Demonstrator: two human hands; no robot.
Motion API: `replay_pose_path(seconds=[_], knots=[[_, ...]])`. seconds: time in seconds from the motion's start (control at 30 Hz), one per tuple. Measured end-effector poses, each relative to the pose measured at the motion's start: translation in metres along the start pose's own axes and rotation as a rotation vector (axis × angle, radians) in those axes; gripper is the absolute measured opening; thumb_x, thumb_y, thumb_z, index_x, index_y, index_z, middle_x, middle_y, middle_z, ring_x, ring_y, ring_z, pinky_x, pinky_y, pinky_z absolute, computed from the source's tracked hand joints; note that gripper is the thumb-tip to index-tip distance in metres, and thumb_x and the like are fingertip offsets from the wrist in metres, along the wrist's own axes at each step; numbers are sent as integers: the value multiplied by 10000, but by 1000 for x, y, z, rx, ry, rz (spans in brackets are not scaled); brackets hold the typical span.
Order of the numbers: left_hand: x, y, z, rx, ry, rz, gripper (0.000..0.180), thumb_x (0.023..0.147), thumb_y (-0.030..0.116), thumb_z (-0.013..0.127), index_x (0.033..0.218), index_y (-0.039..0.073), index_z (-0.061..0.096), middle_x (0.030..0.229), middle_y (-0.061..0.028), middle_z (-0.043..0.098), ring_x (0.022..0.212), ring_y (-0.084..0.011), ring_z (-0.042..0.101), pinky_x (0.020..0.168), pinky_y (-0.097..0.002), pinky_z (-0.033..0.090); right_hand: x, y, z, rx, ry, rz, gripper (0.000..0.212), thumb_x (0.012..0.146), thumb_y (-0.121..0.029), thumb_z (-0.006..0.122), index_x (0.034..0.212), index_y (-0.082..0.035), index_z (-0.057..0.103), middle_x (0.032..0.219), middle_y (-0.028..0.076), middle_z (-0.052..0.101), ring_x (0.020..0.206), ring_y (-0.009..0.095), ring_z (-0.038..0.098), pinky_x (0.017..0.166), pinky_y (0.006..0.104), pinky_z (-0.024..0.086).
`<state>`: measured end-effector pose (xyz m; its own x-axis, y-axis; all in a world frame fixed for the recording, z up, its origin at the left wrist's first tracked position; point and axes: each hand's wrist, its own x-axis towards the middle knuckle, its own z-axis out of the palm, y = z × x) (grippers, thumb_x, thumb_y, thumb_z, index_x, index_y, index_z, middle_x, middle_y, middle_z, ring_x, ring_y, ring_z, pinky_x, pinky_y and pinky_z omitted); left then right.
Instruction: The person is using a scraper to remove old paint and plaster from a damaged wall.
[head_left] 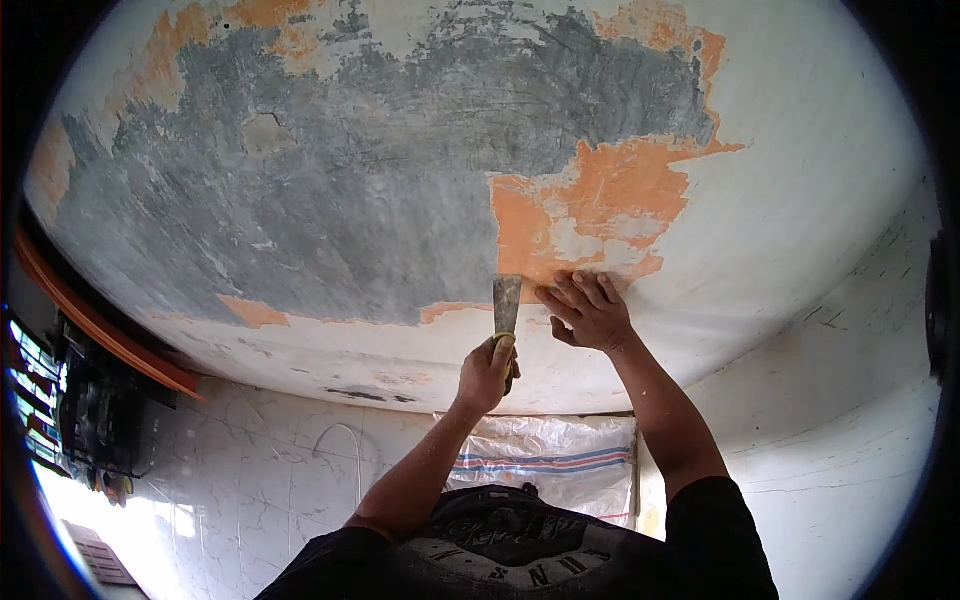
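Observation:
My left hand (484,376) is wrapped round the handle of a scraper (507,303) with a flat, stained metal blade. The blade points up, its edge at the border between bare grey surface (330,220) and a patch of orange paint (525,225). Just to the right, my right hand (596,318) rests on the painted surface with its fingers spread. Its fingertips lie at the lower edge of the orange patch. Most of the handle is hidden by my left fingers.
White paint (790,130) surrounds the stripped area, with ragged orange edges. Below hangs a clear plastic sheet (540,440) with blue and red stripes. Marble-patterned tiles (240,440), a thin white cable (357,445) and an orange-brown curved edge (100,315) are at the left.

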<state>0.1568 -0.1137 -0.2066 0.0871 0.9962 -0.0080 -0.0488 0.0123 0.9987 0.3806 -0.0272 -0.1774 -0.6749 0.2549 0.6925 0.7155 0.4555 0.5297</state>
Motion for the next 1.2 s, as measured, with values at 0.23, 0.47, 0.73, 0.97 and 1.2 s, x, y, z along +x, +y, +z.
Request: replay_pose_path(seconds=[0.23,0.47,0.73,0.97,1.2], knots=[[10,-22,-1,154,20,-6,399,1038,391,447,875,54,583,632,-22,622,511,-94,540,494,-280,422,-4,-9,-6,104,-65,78,652,795,-400,595,1431,-301,493,1550,1,378,1482,214,206,1222,467,108],[-10,-46,-4,31,122,-80,357,1021,362,498,911,45,622,663,-31,649,554,-97,568,533,-280,447,-15,-80,-42,747,-265,485,671,854,-316,646,1441,-75,429,1502,207,387,1394,365,376,1149,536,282],[2,17,-14,326,42,-182,350,962,344,619,961,5,708,761,-57,684,672,-139,647,582,-288,509,6,-138,-54,1687,-343,1269,485,1028,-277,457,1454,-70,349,1025,117,681,841,182,684,673,315,573],[18,42,-49,965,437,783,153,826,193,751,959,127,710,1142,-100,640,1054,-290,593,859,-410,483,-10,-176,-49,1628,-382,1432,345,1026,-275,471,1259,-21,459,883,86,645,701,125,644,509,258,531],[40,17,-97,1435,291,922,660,881,405,663,1484,284,423,1616,-54,219,1470,-390,188,1139,-683,152,24,-200,-57,1590,-183,1613,258,1035,-266,458,1039,-10,486,661,48,566,485,105,536,458,273,478]])
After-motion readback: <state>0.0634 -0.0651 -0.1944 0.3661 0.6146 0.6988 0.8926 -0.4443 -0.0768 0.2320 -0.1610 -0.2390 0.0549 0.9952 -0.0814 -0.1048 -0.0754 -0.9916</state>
